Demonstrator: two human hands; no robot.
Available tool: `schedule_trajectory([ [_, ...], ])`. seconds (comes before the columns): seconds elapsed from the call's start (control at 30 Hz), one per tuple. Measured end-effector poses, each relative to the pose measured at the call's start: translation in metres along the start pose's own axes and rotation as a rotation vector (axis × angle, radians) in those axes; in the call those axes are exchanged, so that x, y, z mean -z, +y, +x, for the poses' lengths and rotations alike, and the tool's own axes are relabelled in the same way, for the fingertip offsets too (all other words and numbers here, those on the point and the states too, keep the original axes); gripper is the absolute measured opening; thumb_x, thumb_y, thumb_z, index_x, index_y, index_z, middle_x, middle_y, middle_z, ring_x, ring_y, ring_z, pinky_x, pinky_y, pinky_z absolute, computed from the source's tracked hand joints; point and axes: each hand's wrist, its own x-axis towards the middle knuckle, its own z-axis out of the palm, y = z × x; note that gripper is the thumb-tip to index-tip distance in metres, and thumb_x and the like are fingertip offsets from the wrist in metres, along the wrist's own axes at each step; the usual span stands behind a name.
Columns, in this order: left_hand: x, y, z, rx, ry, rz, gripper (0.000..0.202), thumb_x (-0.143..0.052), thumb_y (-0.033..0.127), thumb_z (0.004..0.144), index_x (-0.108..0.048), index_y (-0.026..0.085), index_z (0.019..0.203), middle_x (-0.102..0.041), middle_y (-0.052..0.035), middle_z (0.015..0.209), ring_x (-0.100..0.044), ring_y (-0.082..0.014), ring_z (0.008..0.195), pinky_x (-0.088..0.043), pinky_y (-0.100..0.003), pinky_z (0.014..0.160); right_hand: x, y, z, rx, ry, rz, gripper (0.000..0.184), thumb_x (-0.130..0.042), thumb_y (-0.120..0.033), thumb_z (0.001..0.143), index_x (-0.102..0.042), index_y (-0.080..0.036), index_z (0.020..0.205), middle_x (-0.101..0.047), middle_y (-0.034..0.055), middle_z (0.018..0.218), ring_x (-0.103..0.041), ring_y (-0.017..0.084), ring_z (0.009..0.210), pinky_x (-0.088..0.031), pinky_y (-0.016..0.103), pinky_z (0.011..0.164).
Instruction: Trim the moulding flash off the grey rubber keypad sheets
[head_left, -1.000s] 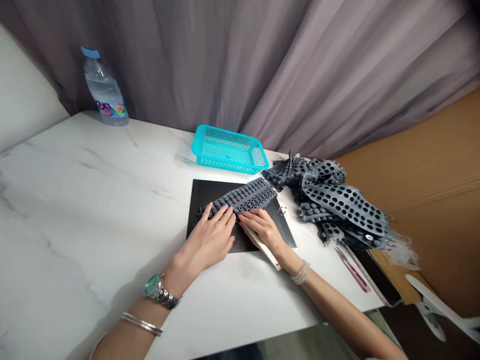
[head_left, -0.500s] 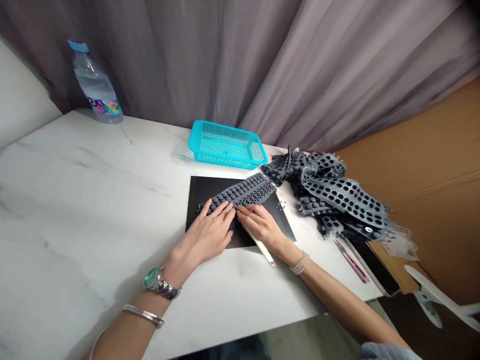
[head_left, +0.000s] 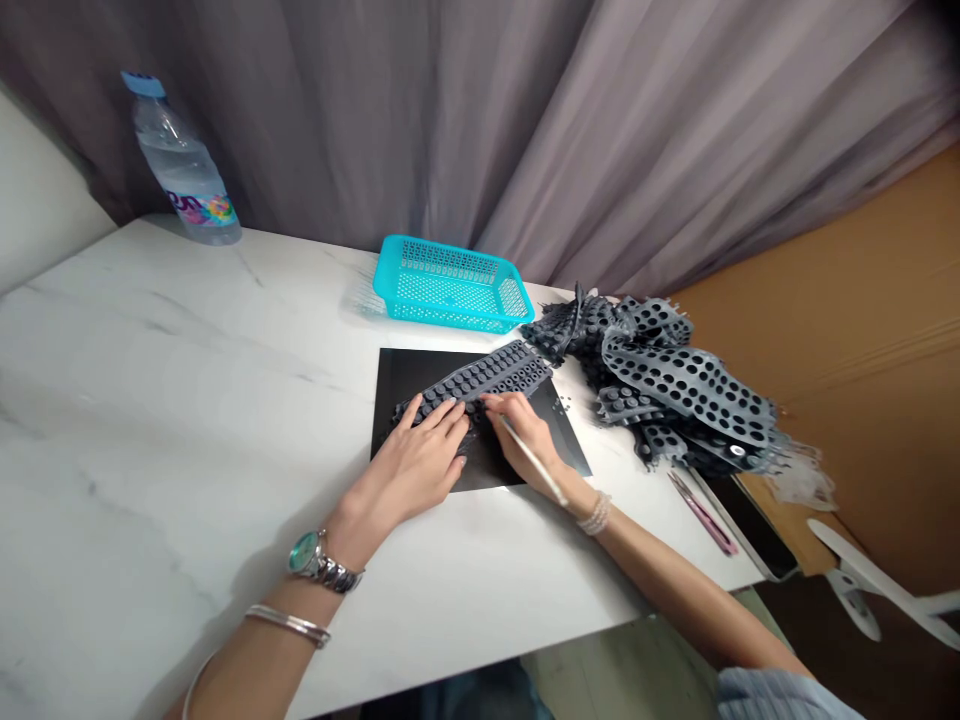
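Observation:
My left hand (head_left: 416,455) lies flat with spread fingers on a grey rubber strip with rows of round studs (head_left: 480,382), which rests on a black mat (head_left: 442,378). My right hand (head_left: 525,432) pinches a thin white stick (head_left: 536,462) between thumb and fingers. The stick's tip sits close to the strip's near edge, and the fingertips are just beside it. The part of the strip under my left hand is hidden.
A heap of perforated grey rubber sheets (head_left: 682,385) lies right of the mat, with a turquoise plastic basket (head_left: 450,285) behind. Pink-handled tweezers (head_left: 701,515) and a dark phone (head_left: 757,530) lie near the right edge of the marble table (head_left: 172,400). A water bottle (head_left: 180,165) stands far left.
My right hand has lifted from the strip and now holds the white stick, which lay under it on the mat's edge before. My left hand has stayed on the strip.

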Motion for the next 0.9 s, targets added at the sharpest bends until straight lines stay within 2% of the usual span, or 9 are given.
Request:
schedule_trajectory([
  [0.1,0.001,0.000,0.000,0.002,0.003,0.006,0.048,-0.034,0.029,0.097,-0.044,0.014,0.141,-0.044,-0.0089,0.151,-0.035,-0.0227,0.142,-0.018,-0.052,0.119,0.010,0.009,-0.005,-0.307,0.207,0.096,0.020,-0.047,-0.035,0.099,-0.061,-0.022,0.104,-0.070,0.0075,0.106,-0.066,0.020,0.091,-0.056,0.037,0.080],
  [0.17,0.001,0.001,0.000,0.005,-0.002,0.008,0.049,-0.033,0.029,0.097,-0.043,0.013,0.142,-0.043,-0.0089,0.152,-0.035,-0.0226,0.142,-0.018,-0.051,0.120,0.020,0.014,-0.010,-0.345,0.227,0.110,0.022,-0.049,-0.037,0.098,-0.062,-0.021,0.102,-0.070,0.0083,0.109,-0.066,0.021,0.093,-0.055,0.039,0.082],
  [0.23,0.001,0.001,0.000,0.005,-0.005,0.011,0.049,-0.033,0.029,0.097,-0.042,0.013,0.143,-0.042,-0.0090,0.152,-0.035,-0.0226,0.142,-0.017,-0.050,0.120,0.027,0.015,-0.015,-0.266,0.176,0.090,0.018,-0.051,-0.034,0.097,-0.062,-0.021,0.104,-0.068,0.0093,0.115,-0.066,0.022,0.101,-0.055,0.040,0.087],
  [0.3,0.001,0.001,0.001,0.002,-0.005,0.018,0.050,-0.033,0.029,0.097,-0.040,0.013,0.144,-0.041,-0.0094,0.153,-0.034,-0.0228,0.143,-0.018,-0.051,0.119,0.028,0.012,-0.019,-0.110,0.070,0.029,0.016,-0.052,-0.029,0.097,-0.063,-0.022,0.107,-0.067,0.0098,0.119,-0.064,0.022,0.107,-0.055,0.040,0.090],
  [0.4,0.000,0.000,0.000,-0.001,-0.004,0.026,0.052,-0.033,0.029,0.097,-0.038,0.011,0.146,-0.041,-0.0105,0.153,-0.033,-0.0227,0.143,-0.018,-0.051,0.119,0.020,0.003,-0.018,0.142,-0.101,-0.102,0.019,-0.053,-0.025,0.097,-0.064,-0.023,0.112,-0.068,0.0096,0.119,-0.061,0.023,0.108,-0.055,0.041,0.091],
  [0.47,0.000,0.000,0.000,-0.004,-0.005,0.030,0.053,-0.032,0.029,0.098,-0.036,0.009,0.146,-0.041,-0.0111,0.153,-0.032,-0.0226,0.144,-0.018,-0.051,0.119,0.013,-0.001,-0.013,0.244,-0.150,-0.170,0.021,-0.053,-0.024,0.097,-0.063,-0.021,0.116,-0.068,0.0098,0.119,-0.060,0.023,0.107,-0.055,0.043,0.090],
  [0.6,-0.001,0.000,0.000,-0.012,0.004,0.042,0.052,-0.030,0.029,0.098,-0.039,0.009,0.145,-0.040,-0.0115,0.153,-0.034,-0.0230,0.143,-0.018,-0.052,0.119,0.007,-0.003,-0.004,0.301,-0.177,-0.228,0.024,-0.051,-0.023,0.098,-0.062,-0.021,0.119,-0.067,0.0103,0.122,-0.059,0.023,0.107,-0.056,0.043,0.090],
  [0.9,-0.001,0.000,0.000,-0.008,0.012,0.050,0.052,-0.030,0.029,0.098,-0.041,0.010,0.145,-0.041,-0.0105,0.153,-0.034,-0.0227,0.143,-0.019,-0.051,0.119,0.017,-0.012,0.000,0.310,-0.264,-0.260,0.028,-0.048,-0.020,0.099,-0.059,-0.019,0.125,-0.063,0.0130,0.128,-0.057,0.025,0.112,-0.055,0.046,0.093],
])
